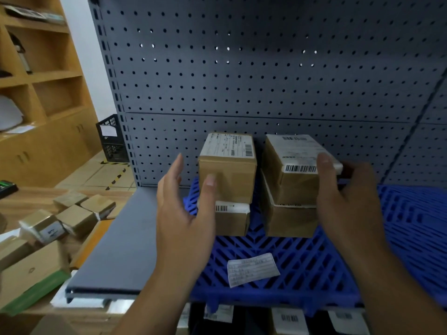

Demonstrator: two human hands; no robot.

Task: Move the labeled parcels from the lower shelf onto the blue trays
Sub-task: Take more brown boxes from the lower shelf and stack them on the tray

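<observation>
Two stacks of two brown labeled parcels each stand on the blue tray [302,267], against the pegboard. My left hand [181,213] is open beside the left stack. Its thumb lies in front of the upper left parcel [229,170] and its fingers stand apart from that parcel's left side. The lower left parcel [233,221] sits under it. My right hand [346,204] wraps the right side of the upper right parcel [290,163], thumb on its barcode label. That parcel rests on the lower right parcel [287,221].
A loose paper slip [252,272] lies on the tray's front. A grey shelf board [116,238] extends left of the tray. More labeled parcels [287,320] show on the shelf below. A pile of boxes [72,213], a black crate [111,141] and wooden cabinets [48,146] are to the left.
</observation>
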